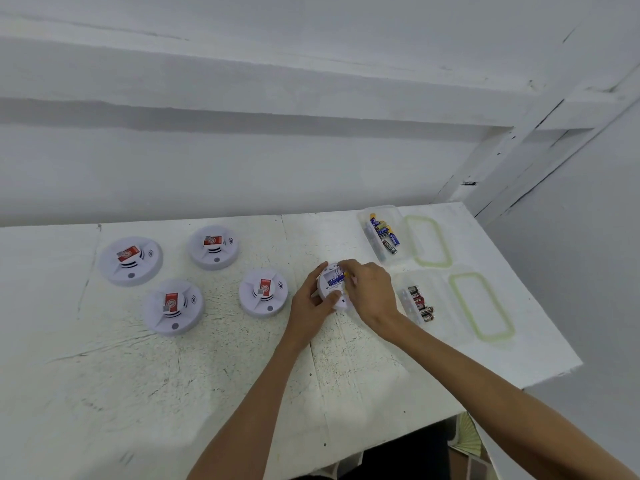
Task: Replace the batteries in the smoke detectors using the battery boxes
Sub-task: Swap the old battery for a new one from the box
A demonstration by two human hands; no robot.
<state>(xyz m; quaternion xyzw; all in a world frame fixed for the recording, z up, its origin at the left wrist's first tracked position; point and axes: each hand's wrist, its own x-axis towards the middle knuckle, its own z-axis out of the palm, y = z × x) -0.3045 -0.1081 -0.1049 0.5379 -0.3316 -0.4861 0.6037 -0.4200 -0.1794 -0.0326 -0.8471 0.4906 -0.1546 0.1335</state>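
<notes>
1. Five round white plastic smoke detectors share a scuffed white bench (207, 375). Four lie face up on its left half, each with a red label: the far-left detector (131, 260), the far-middle detector (213, 247), the near-left detector (173, 306) and the near-middle detector (263, 292).
2. The fifth smoke detector (333, 287) is turned back-up and tilted, just right of that cluster and held between the two hands. Its battery bay is open, and a blue cylindrical battery (335, 280) lies across the bay.
3. The left hand (310, 308) keeps a firm grip on the fifth smoke detector's left rim. The thumb lies over the near edge and the fingers wrap round the far side.
4. The right hand (370, 292) reaches in from the right and covers the detector's right edge. Its grip is narrow, with the fingertips curled down onto the right end of the blue cylindrical battery.
5. Two clear plastic boxes stand open at the bench's right side. The far box (400, 254), beyond the right hand, holds blue-and-yellow batteries (384, 233). The near box (440, 289), just beside the right wrist, holds red-and-black batteries (420, 304).
6. Two clear lids with pale green seals lie flat, each just right of its own box: the far lid (428, 241) and the near lid (481, 306).
</notes>
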